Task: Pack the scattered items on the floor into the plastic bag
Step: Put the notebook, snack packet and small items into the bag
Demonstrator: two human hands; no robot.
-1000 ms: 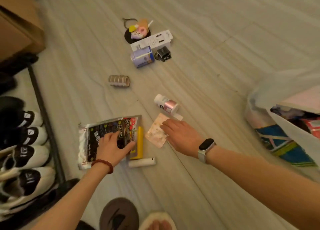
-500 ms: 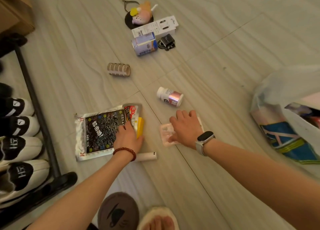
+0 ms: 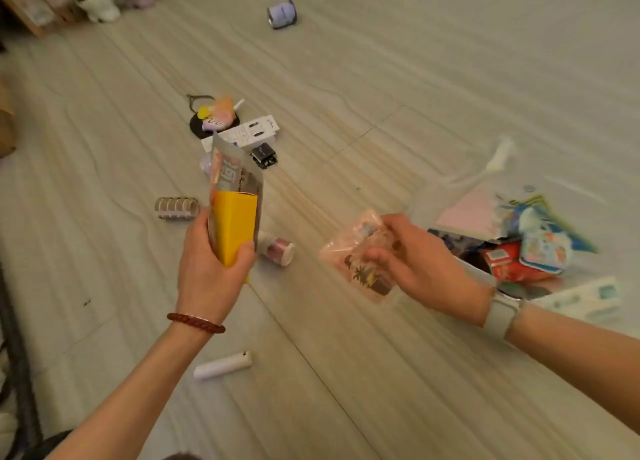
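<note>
Item 1: plastic bag (image 3: 460, 196), translucent, lying open on the floor at the right, already part filled with packets. Its mouth is judged to face the person, though the thin film is hard to read.

Item 2: right hand (image 3: 419, 269), held above the floor just left of the bag, wrist toward the camera. Its fingers (image 3: 377, 253) are pinched on a pink sachet (image 3: 356, 258), a flat clear-fronted packet carried tilted. The bag lies immediately right of this hand, so the right hand is the nearer of the 2 and only a short sideways carry is judged to be needed.

Item 3: left hand (image 3: 211, 269), raised at centre-left, well apart from the bag. Its fingers and thumb are clamped round 2 things held together: a yellow box (image 3: 235, 227) in front and a foil snack packet (image 3: 232, 172) behind, both upright, long axes running away from the wrist.

Item 4: loose goods on the floor, unpacked:
- white tube (image 3: 223, 364), nearest the person
- small bottle (image 3: 280, 248), on its side, partly behind the yellow box
- tape rolls (image 3: 176, 207)
- white card box (image 3: 247, 132), with a black clip (image 3: 264, 154) beside it
- plush keyring (image 3: 216, 115)
- can (image 3: 282, 13), far off
</note>
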